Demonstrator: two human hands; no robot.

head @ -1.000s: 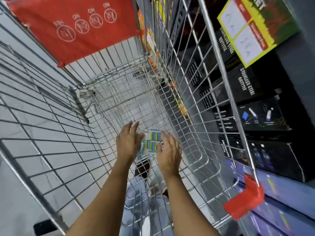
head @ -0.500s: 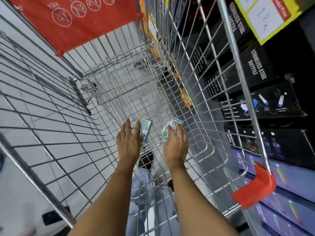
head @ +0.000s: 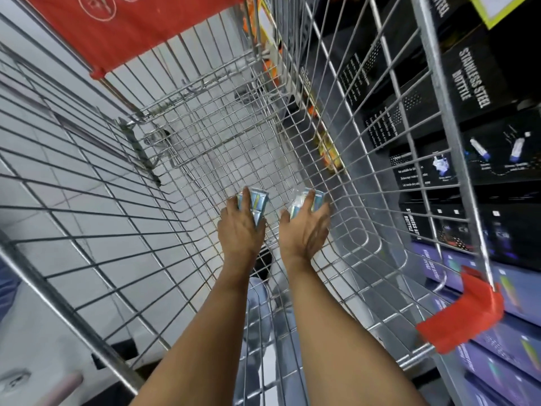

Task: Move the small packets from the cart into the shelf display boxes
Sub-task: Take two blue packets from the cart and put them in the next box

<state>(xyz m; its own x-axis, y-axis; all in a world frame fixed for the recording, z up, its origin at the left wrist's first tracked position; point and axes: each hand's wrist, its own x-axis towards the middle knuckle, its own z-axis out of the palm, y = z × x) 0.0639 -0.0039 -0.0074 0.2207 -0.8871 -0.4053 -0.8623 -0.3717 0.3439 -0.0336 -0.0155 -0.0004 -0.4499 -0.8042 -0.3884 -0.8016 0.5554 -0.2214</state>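
Both my arms reach down into a wire shopping cart (head: 345,159). My left hand (head: 238,227) is closed around a bunch of small blue-and-white packets (head: 259,202) near the cart floor. My right hand (head: 306,227) grips a second bunch of small packets in clear wrap (head: 298,205), just to the right. The two bunches are a hand's width apart. The fingers cover most of each bunch. No display boxes for the packets can be made out.
A red flap (head: 140,27) hangs at the cart's far end and a red corner guard (head: 462,317) sits on its near right rim. Shelves on the right hold black bottle boxes (head: 468,80) and purple boxes (head: 497,356). Grey floor tiles (head: 58,200) lie to the left.
A second ago both hands met at one bunch of packets. They have since separated, each holding its own bunch, and the view has tilted closer into the cart.
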